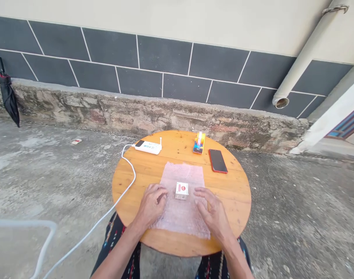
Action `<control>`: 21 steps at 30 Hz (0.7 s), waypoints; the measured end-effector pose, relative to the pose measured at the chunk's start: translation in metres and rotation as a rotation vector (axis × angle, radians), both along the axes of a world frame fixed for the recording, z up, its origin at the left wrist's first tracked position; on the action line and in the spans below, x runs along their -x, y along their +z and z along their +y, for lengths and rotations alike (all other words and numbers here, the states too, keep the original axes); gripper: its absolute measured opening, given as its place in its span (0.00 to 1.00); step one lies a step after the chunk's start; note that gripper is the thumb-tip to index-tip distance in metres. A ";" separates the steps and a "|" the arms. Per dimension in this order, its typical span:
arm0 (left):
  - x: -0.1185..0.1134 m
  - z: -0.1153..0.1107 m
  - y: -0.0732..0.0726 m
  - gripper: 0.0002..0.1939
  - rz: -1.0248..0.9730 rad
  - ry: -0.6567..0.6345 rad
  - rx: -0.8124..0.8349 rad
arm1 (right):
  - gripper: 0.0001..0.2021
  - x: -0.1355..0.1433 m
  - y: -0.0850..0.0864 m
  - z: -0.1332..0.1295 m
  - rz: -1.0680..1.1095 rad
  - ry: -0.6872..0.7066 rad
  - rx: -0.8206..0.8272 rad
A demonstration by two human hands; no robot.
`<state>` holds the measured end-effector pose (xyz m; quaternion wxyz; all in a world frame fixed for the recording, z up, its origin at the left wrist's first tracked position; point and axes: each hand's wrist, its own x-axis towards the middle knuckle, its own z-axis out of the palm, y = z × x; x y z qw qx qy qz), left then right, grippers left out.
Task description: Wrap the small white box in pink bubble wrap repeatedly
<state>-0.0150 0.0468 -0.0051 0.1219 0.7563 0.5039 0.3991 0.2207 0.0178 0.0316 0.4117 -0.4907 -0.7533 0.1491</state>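
A small white box [181, 190] with red print sits on a pinkish, see-through sheet that looks like bubble wrap [183, 221]. The sheet lies flat on a round wooden table [235, 201]. My left hand [153, 203] rests at the sheet's left edge, fingers curled a little and thumb apart, with nothing seen in it. On the other side of the box, my right hand [210, 211] is over the sheet's right edge, fingers and thumb apart and nothing between them. Neither hand touches the box.
Toward the table's far side are a white power strip [148, 147] with its cord, a yellow and blue tape dispenser [199, 142] and a red-edged phone [218, 161]. A black umbrella [8, 93] leans on the tiled wall. A pipe [305, 54] runs down at right.
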 end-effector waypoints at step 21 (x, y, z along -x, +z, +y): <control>0.006 -0.030 0.024 0.13 -0.019 -0.099 0.003 | 0.10 0.019 -0.025 -0.053 -0.359 -0.010 -0.069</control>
